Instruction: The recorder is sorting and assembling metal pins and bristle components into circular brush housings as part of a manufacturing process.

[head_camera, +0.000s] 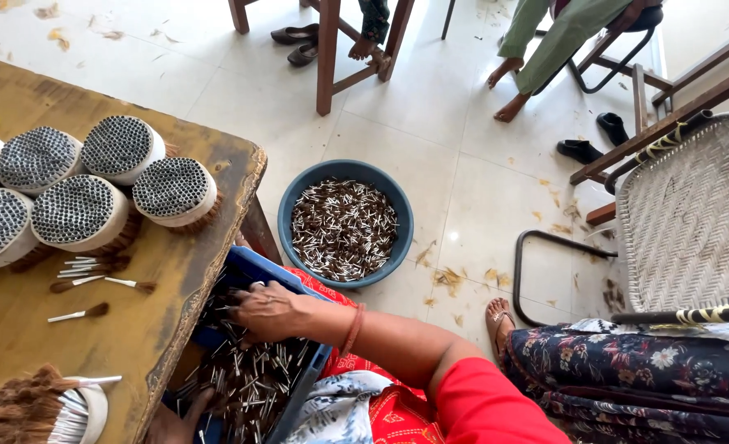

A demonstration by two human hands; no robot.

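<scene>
Fingers of the right hand (pixel 267 311) are curled down into the blue crate (pixel 253 267) on the person's lap, buried among the loose small brushes (pixel 253 382) that fill it — whether they have closed on any one brush I cannot tell, since the fingertips are hidden in the pile. That hand comes in from the right, its forearm lying across the lap, a red bangle (pixel 351 330) at the wrist.

Brushes in the crate lie every which way, with no common long axis; most of them spread below and to the near side of the right hand, toward the person's body, touching it on all sides. At the bottom edge, the left hand (pixel 175 423) rests at the near left corner of the crate, only partly in view, and its state cannot be made out. Of the two, the right hand sits deeper in the heap.

Just left of the crate is the wooden table (pixel 19 329), with a few single brushes (pixel 93 279) lying flat and round bundles of brushes (pixel 118 185) behind them. On the floor beyond the crate stands a blue basin (pixel 299 193) — also full of brushes, well out of reach of the fingers.
</scene>
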